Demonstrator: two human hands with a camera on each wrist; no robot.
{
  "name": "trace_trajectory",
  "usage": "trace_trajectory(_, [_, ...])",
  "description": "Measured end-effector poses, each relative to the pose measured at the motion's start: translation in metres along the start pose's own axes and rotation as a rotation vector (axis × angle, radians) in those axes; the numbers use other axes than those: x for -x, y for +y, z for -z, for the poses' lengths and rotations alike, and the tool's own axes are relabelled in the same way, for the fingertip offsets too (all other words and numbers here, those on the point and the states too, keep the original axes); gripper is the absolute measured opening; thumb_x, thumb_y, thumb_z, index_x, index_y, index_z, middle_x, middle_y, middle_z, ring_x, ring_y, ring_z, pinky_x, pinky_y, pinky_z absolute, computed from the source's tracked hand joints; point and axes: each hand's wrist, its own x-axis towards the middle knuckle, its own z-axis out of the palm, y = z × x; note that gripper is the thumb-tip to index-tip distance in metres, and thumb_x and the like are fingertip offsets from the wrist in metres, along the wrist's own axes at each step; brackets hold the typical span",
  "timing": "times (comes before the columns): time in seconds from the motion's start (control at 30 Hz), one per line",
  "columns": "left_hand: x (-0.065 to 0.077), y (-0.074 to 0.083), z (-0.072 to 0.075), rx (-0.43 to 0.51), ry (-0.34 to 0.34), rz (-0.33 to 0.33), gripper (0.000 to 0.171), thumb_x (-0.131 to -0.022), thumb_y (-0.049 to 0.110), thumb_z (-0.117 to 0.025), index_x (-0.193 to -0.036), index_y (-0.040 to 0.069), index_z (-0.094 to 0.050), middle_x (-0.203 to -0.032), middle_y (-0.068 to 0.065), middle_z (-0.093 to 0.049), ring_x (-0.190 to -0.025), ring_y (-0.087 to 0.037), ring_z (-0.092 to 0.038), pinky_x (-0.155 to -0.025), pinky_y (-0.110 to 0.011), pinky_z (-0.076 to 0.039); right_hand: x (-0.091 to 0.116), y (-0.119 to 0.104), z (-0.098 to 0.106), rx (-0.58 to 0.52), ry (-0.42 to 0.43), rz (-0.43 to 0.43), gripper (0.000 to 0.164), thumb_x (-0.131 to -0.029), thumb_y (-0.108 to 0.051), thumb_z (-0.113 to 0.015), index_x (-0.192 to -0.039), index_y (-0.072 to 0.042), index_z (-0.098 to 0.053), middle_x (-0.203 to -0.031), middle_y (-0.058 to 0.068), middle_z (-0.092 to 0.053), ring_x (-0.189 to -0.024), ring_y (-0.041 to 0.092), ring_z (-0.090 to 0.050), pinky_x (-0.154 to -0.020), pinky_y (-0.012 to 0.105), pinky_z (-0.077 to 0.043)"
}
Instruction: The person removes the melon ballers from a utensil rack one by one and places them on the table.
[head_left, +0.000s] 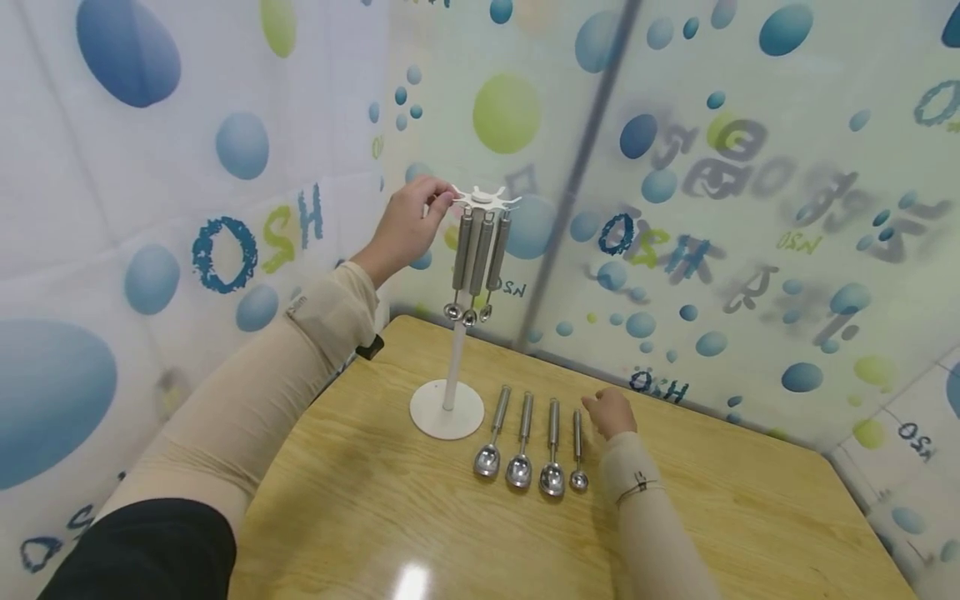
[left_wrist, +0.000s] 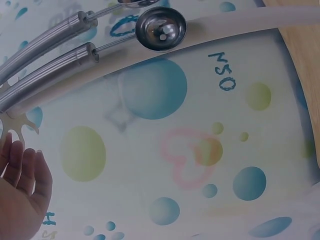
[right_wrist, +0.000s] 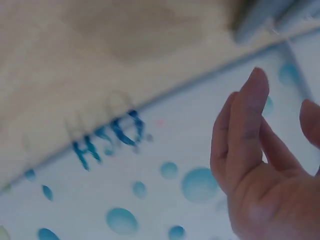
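Stand (head_left: 454, 367) near the far-left corner of the table (head_left: 780, 492) carries small scoops (head_left: 481, 258); the left hand (head_left: 407, 227) pinches its top. The right hand (head_left: 611, 412), relaxed and empty, is beside the smallest loose scoop (head_left: 577, 437). Best steady the stand lightly, limiting swing.

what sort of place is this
Probably a small screened-off workspace, perhaps a booth: bubble-printed sheets hang close behind a wooden table that bears a white stand hung with metal scoops.
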Motion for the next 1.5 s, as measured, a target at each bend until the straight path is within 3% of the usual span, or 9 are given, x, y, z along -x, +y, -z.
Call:
trace_trajectory(0.07, [0.000,-0.001,0.000,-0.002,0.004,0.005,0.030,-0.110,0.019,-0.046,-0.121,-0.001,-0.064,-0.112,-0.014,-0.061,-0.098,-0.025,-0.054,-0.087,-0.038,-0.044,0.003,-0.018,0.009,-0.030,0.042,0.048,0.049,-0.106,-0.022,-0.054,-0.143,0.010,-0.049,-0.139,0.031,-0.054,-0.108,0.041,-0.065,-0.085,0.049,-0.054])
trace_trajectory(0.17, [0.001,-0.001,0.000,0.005,0.011,0.017,0.029,-0.110,0.019,-0.047,-0.121,-0.002,-0.063,-0.112,-0.015,-0.060,-0.098,-0.026,-0.053,-0.088,-0.039,-0.044,0.009,-0.051,0.019,-0.094,0.119,0.148,0.045,-0.106,-0.020,-0.053,-0.144,0.004,-0.051,-0.136,0.026,-0.058,-0.119,0.040,-0.059,-0.093,0.053,-0.051])
trace_trajectory(0.3, [0.001,0.000,0.000,0.018,0.017,0.026,0.028,-0.110,0.020,-0.047,-0.121,-0.002,-0.061,-0.113,-0.016,-0.059,-0.098,-0.028,-0.053,-0.088,-0.040,-0.044,0.024,-0.099,0.029,-0.212,0.227,0.323,0.039,-0.105,-0.015,-0.054,-0.140,0.002,-0.056,-0.127,0.022,-0.063,-0.114,0.036,-0.061,-0.091,0.050,-0.051])
trace_trajectory(0.43, [0.001,0.000,-0.002,0.025,0.014,0.035,0.027,-0.109,0.019,-0.047,-0.120,-0.002,-0.060,-0.112,-0.016,-0.059,-0.100,-0.027,-0.053,-0.089,-0.039,-0.043,0.044,-0.142,0.036,-0.320,0.283,0.509,0.032,-0.104,-0.012,-0.058,-0.134,-0.001,-0.062,-0.123,0.016,-0.067,-0.111,0.030,-0.062,-0.090,0.047,-0.052])
trace_trajectory(0.67, [0.000,0.002,-0.002,0.037,-0.003,0.012,0.024,-0.109,0.017,-0.047,-0.117,-0.002,-0.060,-0.108,-0.015,-0.060,-0.096,-0.025,-0.053,-0.086,-0.037,-0.043,0.074,-0.205,0.050,-0.442,0.198,0.723,0.032,-0.104,-0.012,-0.059,-0.134,-0.003,-0.063,-0.127,0.010,-0.068,-0.113,0.024,-0.064,-0.094,0.045,-0.054])
trace_trajectory(0.83, [0.001,0.002,-0.002,0.042,-0.002,0.019,0.023,-0.109,0.018,-0.047,-0.117,0.000,-0.059,-0.108,-0.013,-0.059,-0.097,-0.024,-0.053,-0.087,-0.037,-0.043,0.079,-0.239,0.051,-0.474,0.085,0.828,0.035,-0.104,-0.014,-0.058,-0.137,-0.003,-0.060,-0.132,0.010,-0.066,-0.118,0.021,-0.063,-0.102,0.043,-0.049])
trace_trajectory(1.0, [0.002,0.001,-0.002,0.052,0.005,0.013,0.021,-0.109,0.017,-0.047,-0.115,0.000,-0.059,-0.108,-0.012,-0.061,-0.097,-0.024,-0.055,-0.088,-0.037,-0.044,0.080,-0.256,0.048,-0.430,0.055,0.799,0.038,-0.105,-0.014,-0.058,-0.141,-0.002,-0.056,-0.138,0.010,-0.062,-0.126,0.021,-0.059,-0.112,0.043,-0.039])
trace_trajectory(1.3, [0.003,0.001,-0.003,0.061,0.013,0.006,0.021,-0.109,0.016,-0.048,-0.114,0.000,-0.060,-0.108,-0.015,-0.063,-0.096,-0.024,-0.056,-0.087,-0.037,-0.044,0.075,-0.271,0.044,-0.410,0.122,0.653,0.040,-0.104,-0.010,-0.057,-0.141,0.004,-0.053,-0.141,0.016,-0.059,-0.128,0.025,-0.059,-0.106,0.032,-0.046])
trace_trajectory(1.5, [0.002,0.002,-0.005,0.051,0.014,0.002,0.022,-0.109,0.017,-0.048,-0.114,0.000,-0.060,-0.107,-0.013,-0.063,-0.096,-0.024,-0.057,-0.086,-0.037,-0.045,0.067,-0.276,0.030,-0.454,0.140,0.594,0.041,-0.103,-0.011,-0.059,-0.141,0.004,-0.054,-0.140,0.018,-0.060,-0.128,0.025,-0.060,-0.103,0.032,-0.048])
